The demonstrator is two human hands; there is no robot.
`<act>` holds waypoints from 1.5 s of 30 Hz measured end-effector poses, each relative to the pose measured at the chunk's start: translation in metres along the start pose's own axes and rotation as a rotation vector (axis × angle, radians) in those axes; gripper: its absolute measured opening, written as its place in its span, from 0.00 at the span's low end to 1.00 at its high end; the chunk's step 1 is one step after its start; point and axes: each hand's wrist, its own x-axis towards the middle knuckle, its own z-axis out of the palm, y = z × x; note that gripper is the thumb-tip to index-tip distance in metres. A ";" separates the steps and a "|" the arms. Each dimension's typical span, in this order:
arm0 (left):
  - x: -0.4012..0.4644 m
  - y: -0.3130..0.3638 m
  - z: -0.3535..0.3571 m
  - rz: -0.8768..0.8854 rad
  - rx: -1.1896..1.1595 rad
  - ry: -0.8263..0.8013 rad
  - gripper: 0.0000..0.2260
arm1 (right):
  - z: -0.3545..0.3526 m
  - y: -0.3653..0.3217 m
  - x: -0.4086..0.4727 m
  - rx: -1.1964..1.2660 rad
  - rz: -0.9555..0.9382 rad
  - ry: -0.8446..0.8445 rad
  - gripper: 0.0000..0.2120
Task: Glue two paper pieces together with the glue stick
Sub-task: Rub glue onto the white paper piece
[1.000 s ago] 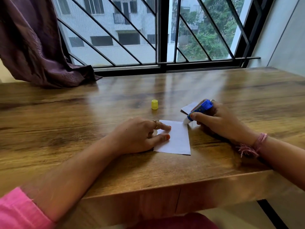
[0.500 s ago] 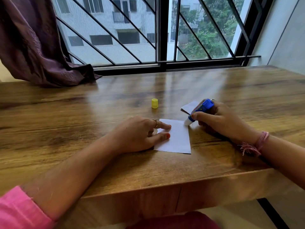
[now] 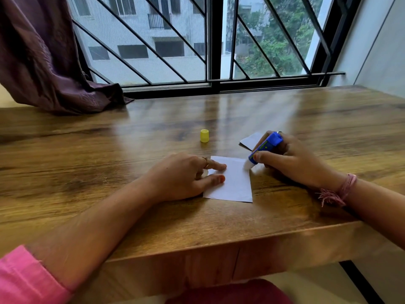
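left hand [image 3: 182,174] fingers flat, pinning paper [image 3: 234,183] on tabletop [image 3: 131,216]; right hand [image 3: 289,161] fingers gripping glue stick [image 3: 264,149], tip at paper's corner; yellow cap [image 3: 204,135] beyond left fingers

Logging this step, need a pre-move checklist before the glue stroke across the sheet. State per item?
1. Cap off: ok, yellow cap stands apart on the table.
2. Glue stick in right hand grip: ok.
3. Tip on white paper: ok, at its far right corner.
4. Left hand pinning the sheet: ok, fingers on its left edge.
5. Second paper piece within reach: ok, behind the right hand.
6. Glue already laid: cannot tell.
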 end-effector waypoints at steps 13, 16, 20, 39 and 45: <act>0.001 0.000 0.000 -0.001 0.002 0.012 0.17 | 0.000 -0.003 -0.003 -0.083 -0.121 -0.025 0.07; 0.000 0.000 0.000 -0.004 0.012 0.019 0.17 | 0.001 -0.004 -0.004 -0.066 -0.153 -0.031 0.08; 0.000 0.001 0.000 -0.013 0.010 0.028 0.15 | 0.002 -0.003 -0.003 -0.088 -0.150 -0.005 0.09; 0.000 0.001 -0.001 -0.012 0.008 0.005 0.16 | 0.002 -0.009 -0.008 -0.056 -0.174 -0.091 0.07; 0.000 0.001 -0.001 -0.010 0.005 0.004 0.17 | 0.002 -0.010 -0.009 -0.037 -0.179 -0.111 0.06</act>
